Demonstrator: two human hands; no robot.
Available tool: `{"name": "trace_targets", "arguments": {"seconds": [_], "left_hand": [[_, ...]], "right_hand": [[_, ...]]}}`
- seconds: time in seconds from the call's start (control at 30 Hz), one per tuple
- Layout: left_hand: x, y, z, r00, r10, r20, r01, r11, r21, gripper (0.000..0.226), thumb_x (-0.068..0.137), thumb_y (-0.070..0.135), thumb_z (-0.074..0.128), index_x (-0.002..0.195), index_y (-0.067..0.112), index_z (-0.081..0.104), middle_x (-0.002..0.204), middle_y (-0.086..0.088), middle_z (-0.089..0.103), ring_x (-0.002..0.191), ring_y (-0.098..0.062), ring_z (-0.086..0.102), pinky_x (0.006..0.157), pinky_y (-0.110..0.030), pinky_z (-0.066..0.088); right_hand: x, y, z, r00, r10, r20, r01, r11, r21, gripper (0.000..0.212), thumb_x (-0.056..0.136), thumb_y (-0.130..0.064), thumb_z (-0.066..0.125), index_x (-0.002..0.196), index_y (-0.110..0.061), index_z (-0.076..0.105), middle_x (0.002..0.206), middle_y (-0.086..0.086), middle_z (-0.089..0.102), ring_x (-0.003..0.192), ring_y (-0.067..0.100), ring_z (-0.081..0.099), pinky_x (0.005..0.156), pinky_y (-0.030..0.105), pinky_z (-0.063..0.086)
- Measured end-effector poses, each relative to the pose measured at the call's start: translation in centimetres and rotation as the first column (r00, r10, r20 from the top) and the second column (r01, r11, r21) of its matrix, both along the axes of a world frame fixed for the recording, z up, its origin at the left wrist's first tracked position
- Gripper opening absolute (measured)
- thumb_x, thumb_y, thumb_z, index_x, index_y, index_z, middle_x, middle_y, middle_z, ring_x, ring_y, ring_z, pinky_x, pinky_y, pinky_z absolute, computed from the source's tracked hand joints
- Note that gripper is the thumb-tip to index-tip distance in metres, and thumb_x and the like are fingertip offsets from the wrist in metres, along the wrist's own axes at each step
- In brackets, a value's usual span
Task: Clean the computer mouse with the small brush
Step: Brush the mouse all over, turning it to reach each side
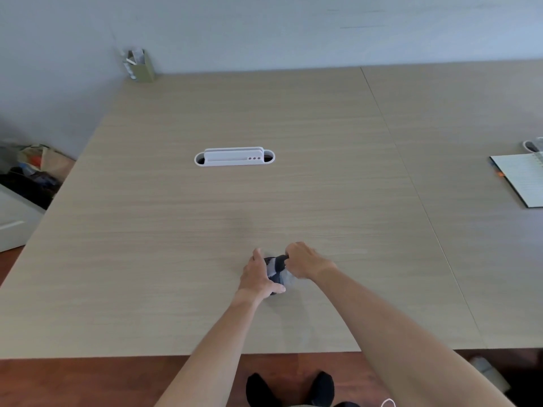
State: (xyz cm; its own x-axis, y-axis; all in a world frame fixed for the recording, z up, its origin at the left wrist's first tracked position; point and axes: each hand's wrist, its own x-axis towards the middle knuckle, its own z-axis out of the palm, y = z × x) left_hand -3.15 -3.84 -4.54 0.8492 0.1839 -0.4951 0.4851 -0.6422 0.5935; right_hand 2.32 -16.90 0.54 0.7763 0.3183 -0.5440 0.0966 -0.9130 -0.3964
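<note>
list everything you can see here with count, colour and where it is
table: one, light wood, fills the view
mouse: one, dark, near edge, between both hands
brush: one, dark, mostly hidden in right hand, over mouse
cable tray: one, white, table centre
pen holder: one, olive, far left corner
notebook: one, white pages, right edge
bags: a pile, mixed colours, floor at left
left hand: one, steadying mouse
right hand: one, closed on brush

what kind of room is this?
Likely an office: a wide desk with a white cable port, an open notebook at the right edge, and a pen holder against the wall.
</note>
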Motion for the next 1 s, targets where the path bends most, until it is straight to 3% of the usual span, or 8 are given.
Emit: {"name": "trace_targets", "arguments": {"seconds": [0.1,0.3,0.4,0.53,0.63,0.73,0.9,1.0], "left_hand": [[-0.3,0.1,-0.1,1.000,-0.005,-0.006,0.004,1.000,-0.012,0.122,0.052,0.019,0.090,0.149,0.014,0.017,0.142,-0.006,0.039,0.132,-0.026,0.041,0.101,-0.037,0.045],[-0.7,-0.3,0.4,1.000,0.028,0.001,-0.028,0.999,0.027,0.100,0.057,0.016,0.090,0.137,0.008,0.032,0.130,-0.008,0.040,0.120,-0.024,0.049,0.081,-0.026,0.040],[-0.8,-0.3,0.2,0.999,0.004,-0.034,-0.002,0.999,0.052,0.077,0.056,0.019,0.088,0.119,0.010,0.046,0.118,-0.006,0.043,0.109,-0.026,0.054,0.076,-0.029,0.043],[-0.6,-0.3,0.0,0.999,-0.010,-0.045,0.013,0.998,0.057,0.072,0.055,0.021,0.088,0.115,0.010,0.049,0.115,-0.005,0.043,0.102,-0.024,0.052,0.075,-0.030,0.045],[-0.3,-0.3,0.0,0.999,-0.014,-0.045,0.017,0.998,0.063,0.074,0.054,0.021,0.089,0.116,0.010,0.051,0.116,-0.006,0.046,0.104,-0.025,0.053,0.077,-0.030,0.044],[-0.1,-0.2,0.0,0.998,-0.024,-0.056,0.027,0.997,0.071,0.080,0.052,0.021,0.090,0.121,0.010,0.051,0.120,-0.008,0.049,0.109,-0.026,0.054,0.080,-0.031,0.048],[-0.1,-0.1,0.1,0.998,-0.017,-0.063,0.021,0.997,0.068,0.082,0.051,0.022,0.091,0.122,0.009,0.050,0.120,-0.008,0.050,0.108,-0.026,0.054,0.078,-0.031,0.047],[0.0,-0.1,0.2,0.998,-0.013,-0.062,0.017,0.998,0.067,0.079,0.048,0.022,0.092,0.116,0.008,0.053,0.116,-0.007,0.054,0.103,-0.025,0.057,0.075,-0.030,0.046]], "right_hand": [[0.3,-0.6,0.4,0.990,-0.003,0.138,0.017,0.995,-0.096,0.026,0.090,0.000,0.040,0.110,-0.001,0.057,0.116,0.018,0.057,0.108,0.038,0.056,0.086,0.039,0.042],[0.7,0.1,-0.5,0.997,-0.049,-0.057,0.051,0.998,0.046,0.020,0.072,-0.002,0.042,0.056,-0.013,0.037,0.064,0.006,0.044,0.060,0.025,0.039,0.051,0.030,0.029],[-0.2,-0.4,-0.8,0.997,-0.056,-0.051,0.057,0.998,0.016,0.020,0.079,-0.002,0.043,0.062,-0.012,0.041,0.073,0.007,0.048,0.070,0.029,0.047,0.055,0.031,0.034],[0.0,-1.1,-0.3,0.988,-0.113,0.105,0.119,0.992,-0.051,0.019,0.086,0.001,0.042,0.095,-0.003,0.058,0.099,0.016,0.055,0.094,0.036,0.055,0.075,0.038,0.042],[0.5,-0.8,-0.4,0.992,-0.123,0.029,0.121,0.991,0.053,0.016,0.080,-0.003,0.044,0.066,-0.010,0.049,0.081,0.011,0.053,0.076,0.031,0.052,0.062,0.034,0.039],[0.3,-0.7,-0.9,0.996,-0.073,-0.054,0.076,0.995,0.063,0.018,0.077,-0.003,0.046,0.060,-0.011,0.046,0.072,0.010,0.053,0.068,0.029,0.049,0.055,0.032,0.035],[-0.4,-1.2,-0.1,0.983,-0.083,0.165,0.098,0.991,-0.088,0.022,0.087,0.000,0.043,0.103,-0.002,0.059,0.103,0.016,0.058,0.097,0.035,0.057,0.080,0.038,0.044],[-0.3,-0.8,0.0,0.987,-0.149,0.054,0.145,0.987,0.069,0.012,0.075,-0.002,0.045,0.070,-0.008,0.053,0.075,0.010,0.051,0.069,0.029,0.047,0.058,0.032,0.038]]}}
